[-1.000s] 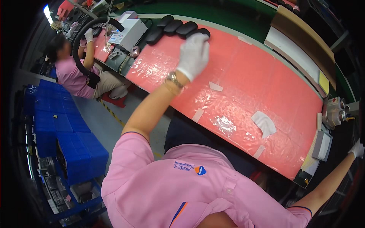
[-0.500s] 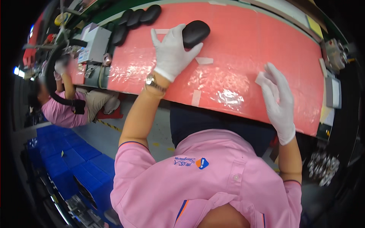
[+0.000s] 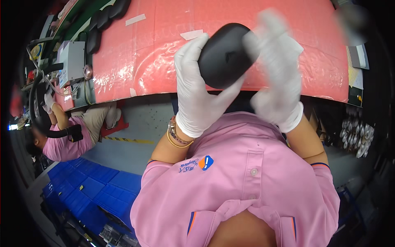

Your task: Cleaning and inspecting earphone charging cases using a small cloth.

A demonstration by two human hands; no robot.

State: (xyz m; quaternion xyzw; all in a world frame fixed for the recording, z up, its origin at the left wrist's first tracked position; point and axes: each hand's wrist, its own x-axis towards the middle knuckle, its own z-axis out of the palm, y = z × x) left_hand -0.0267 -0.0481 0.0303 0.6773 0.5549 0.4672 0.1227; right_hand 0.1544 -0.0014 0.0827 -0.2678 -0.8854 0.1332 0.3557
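Observation:
A smooth, matte black oval piece (image 3: 224, 57), rounded like a hard case, is raised off the table toward me and tilted. My left hand (image 3: 192, 96), in a white glove, grips it by its left and lower edge, the thumb along the underside. At its right edge is my right hand (image 3: 279, 78), also gloved and smeared by motion; its blurred fingertips overlap the piece. A pale corner of thin white material (image 3: 297, 46) shows beside those fingers; whether they hold it is unclear.
Several similar black pieces (image 3: 103, 18) lie in a row at the table's far left. Pink sheeting with tape strips covers the table (image 3: 156, 49). A grey box (image 3: 74, 59) stands left of it. Blue bins (image 3: 98, 181) and a co-worker in pink (image 3: 68, 140) are further left.
My left hand has lifted the black piece from the table and brought it nearer. My right hand has moved left to meet it. The view has shifted too.

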